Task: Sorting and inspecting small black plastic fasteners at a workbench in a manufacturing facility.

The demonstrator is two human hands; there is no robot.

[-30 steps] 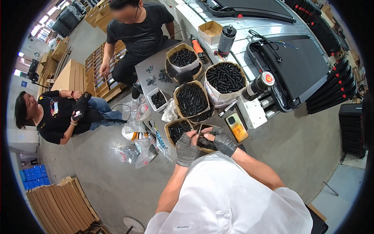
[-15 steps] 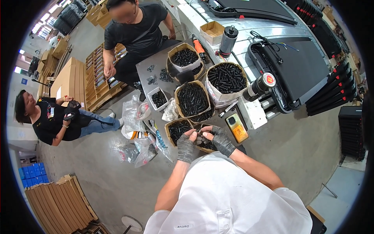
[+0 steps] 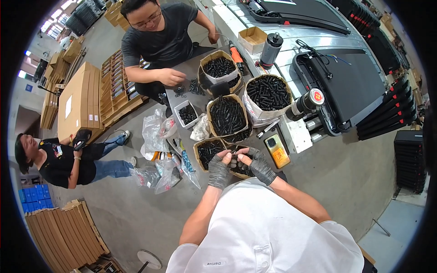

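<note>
My left hand (image 3: 220, 170) and my right hand (image 3: 257, 166) both wear grey fingerless gloves. Their fingertips are pinched close together over a small cardboard box of black parts (image 3: 242, 174). Whatever sits between the fingers is too small and covered to make out. Just left of that box, touching it, is another cardboard box of black bolt-like pieces (image 3: 208, 150). Beyond my hands stands a larger box of black bolt-like pieces (image 3: 226, 115). A phone in a yellow-orange case (image 3: 277, 151) lies to the right of my right hand.
A co-worker's hand (image 3: 171, 77) is over small loose parts on the grey table (image 3: 175, 98). A white tray (image 3: 195, 123), an orange-black power tool (image 3: 236, 57) and a grey motor (image 3: 271, 51) lie around. Plastic bags (image 3: 154, 132) are at left, where another person (image 3: 68, 159) stands.
The co-worker across the table has brought a hand from beside the knee to the loose parts on the table. The person at left has shifted slightly. My hands stay nearly in place, fingertips together.
</note>
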